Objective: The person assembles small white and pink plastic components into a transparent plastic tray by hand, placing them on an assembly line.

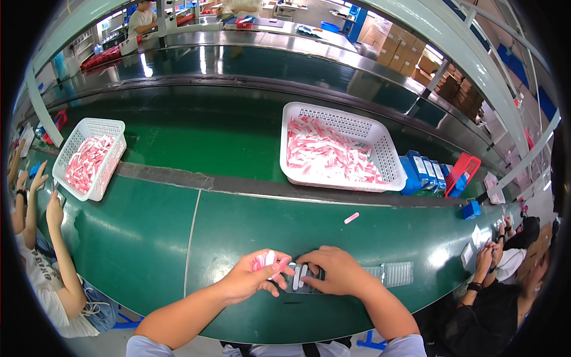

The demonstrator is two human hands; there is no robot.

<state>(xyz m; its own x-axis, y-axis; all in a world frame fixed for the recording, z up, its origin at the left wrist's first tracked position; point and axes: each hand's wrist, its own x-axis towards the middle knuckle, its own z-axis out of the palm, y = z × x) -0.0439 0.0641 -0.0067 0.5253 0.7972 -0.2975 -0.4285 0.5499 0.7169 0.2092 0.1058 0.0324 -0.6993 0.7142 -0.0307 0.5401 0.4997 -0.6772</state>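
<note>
My bare arms (184,315) reach over the green desk (137,256). My left hand (248,276) has fingers curled around some pink and white sticks (270,258). My right hand (338,271) bends over a clear tray (310,290) holding white sticks (296,278); I can't tell if it pinches any. Beyond, a white basket (339,182) holds more.

The glossy green worktop (238,229) bears one loose pink strip (351,218) — and, nearer its front edge, clear ribbed trays (397,274).
</note>
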